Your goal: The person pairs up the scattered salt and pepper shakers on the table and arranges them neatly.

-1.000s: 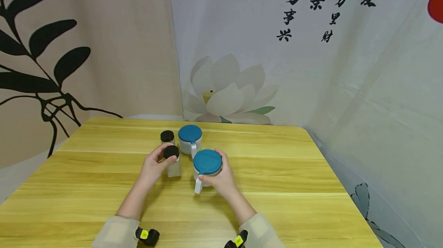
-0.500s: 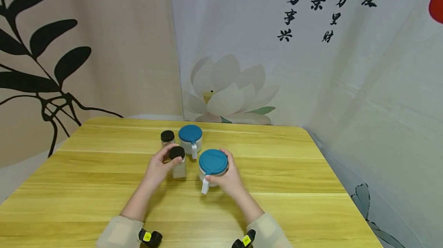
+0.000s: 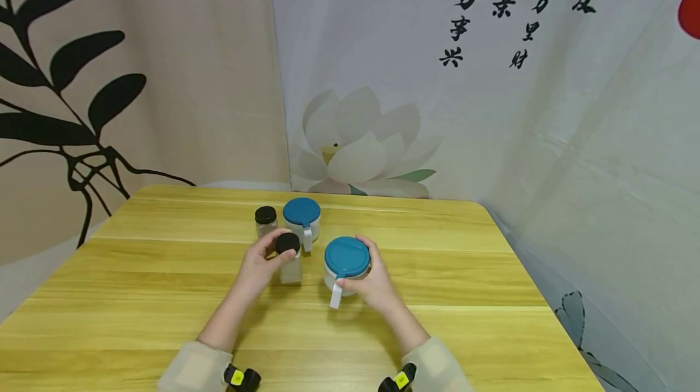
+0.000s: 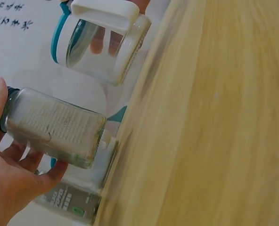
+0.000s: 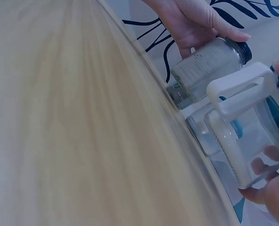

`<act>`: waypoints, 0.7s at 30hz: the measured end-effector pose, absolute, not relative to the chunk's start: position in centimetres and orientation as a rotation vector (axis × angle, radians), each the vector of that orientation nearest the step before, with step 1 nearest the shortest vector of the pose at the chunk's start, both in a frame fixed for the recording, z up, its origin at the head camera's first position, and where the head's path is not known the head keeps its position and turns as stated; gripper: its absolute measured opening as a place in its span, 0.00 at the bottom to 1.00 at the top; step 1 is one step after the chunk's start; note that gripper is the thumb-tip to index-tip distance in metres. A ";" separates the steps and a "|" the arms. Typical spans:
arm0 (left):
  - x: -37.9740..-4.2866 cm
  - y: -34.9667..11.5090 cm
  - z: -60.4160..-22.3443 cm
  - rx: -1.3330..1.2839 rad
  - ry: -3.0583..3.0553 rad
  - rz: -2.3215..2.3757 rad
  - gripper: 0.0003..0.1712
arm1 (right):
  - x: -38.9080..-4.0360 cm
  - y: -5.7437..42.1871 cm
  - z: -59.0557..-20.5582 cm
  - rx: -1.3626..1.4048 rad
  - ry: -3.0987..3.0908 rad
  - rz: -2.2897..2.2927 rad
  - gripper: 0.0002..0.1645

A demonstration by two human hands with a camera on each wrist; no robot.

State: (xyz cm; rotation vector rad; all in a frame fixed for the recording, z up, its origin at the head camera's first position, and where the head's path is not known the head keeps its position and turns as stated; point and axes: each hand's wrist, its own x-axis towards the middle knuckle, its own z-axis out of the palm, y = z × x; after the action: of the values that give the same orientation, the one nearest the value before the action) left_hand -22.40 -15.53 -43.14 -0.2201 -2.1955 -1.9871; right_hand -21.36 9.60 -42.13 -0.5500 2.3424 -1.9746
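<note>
My left hand (image 3: 259, 265) grips a glass spice jar (image 3: 291, 271) by its black lid, thumb on the near side. In the left wrist view the spice jar (image 4: 57, 125) shows a printed label and a brownish content, its base just above the table. My right hand (image 3: 378, 282) holds a clear glass seasoning pot (image 3: 347, 257) with a blue lid and white handle, fingers and thumb round its side. The pot's handle points toward me. In the right wrist view fingers (image 5: 276, 193) show through the pot's glass (image 5: 252, 127).
Behind the left hand stands a second black-lidded spice jar (image 3: 265, 217), partly covered by that hand. A second blue-lidded pot (image 3: 301, 213) stands beside it, close to the far edge of the wooden table (image 3: 437, 343). A printed curtain (image 3: 372, 27) hangs behind.
Both hands have moved a little to the right, carrying the spice jar and the seasoning pot with them. The two items behind keep their places.
</note>
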 end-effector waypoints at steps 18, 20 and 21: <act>-21.8 -13.9 -43.0 -0.229 -2.207 -2.019 0.26 | -21.9 12.2 -42.6 -0.661 2.359 -1.966 0.56; -21.8 -13.7 -43.0 -0.231 -2.212 -2.022 0.27 | -22.3 12.4 -43.3 -0.666 2.354 -1.974 0.57; -21.8 -13.6 -43.0 -0.227 -2.217 -2.025 0.27 | -22.5 12.6 -43.6 -0.670 2.354 -1.976 0.57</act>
State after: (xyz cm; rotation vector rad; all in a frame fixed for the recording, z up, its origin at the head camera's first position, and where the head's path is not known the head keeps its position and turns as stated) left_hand -21.79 -13.58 -43.01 -0.2268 -2.2171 -2.0248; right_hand -22.46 12.61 -43.63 -0.6697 2.3542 -1.9756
